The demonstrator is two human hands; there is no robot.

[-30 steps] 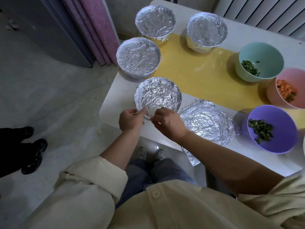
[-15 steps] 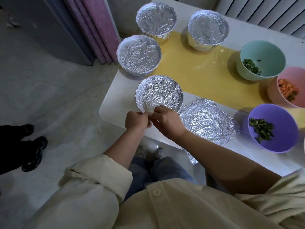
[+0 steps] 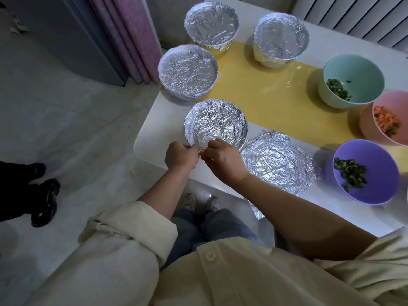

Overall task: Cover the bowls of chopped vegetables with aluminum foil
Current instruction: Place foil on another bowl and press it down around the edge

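Observation:
A foil-wrapped bowl [image 3: 217,122] stands near the table's left front corner. My left hand [image 3: 180,156] and my right hand [image 3: 223,159] meet at its near rim, and both pinch the foil edge there. A loose crumpled foil sheet [image 3: 278,161], pressed into a round shape, lies flat just right of that bowl. Three more foil-covered bowls stand behind: one [image 3: 187,71] at the left, two [image 3: 212,26] [image 3: 281,38] at the back. Uncovered bowls with chopped vegetables sit on the right: mint green [image 3: 353,80], pink [image 3: 390,117], purple [image 3: 366,172].
The white table [image 3: 150,142] carries a yellow runner [image 3: 271,100] down its middle. Its left edge and front corner drop off to a tiled floor. A purple curtain [image 3: 130,34] hangs at the left back. Another person's dark shoes [image 3: 43,195] stand on the floor at the left.
My left hand slid right along the near rim to meet my right hand. Both now pinch the foil at the same spot. The bowls have not moved.

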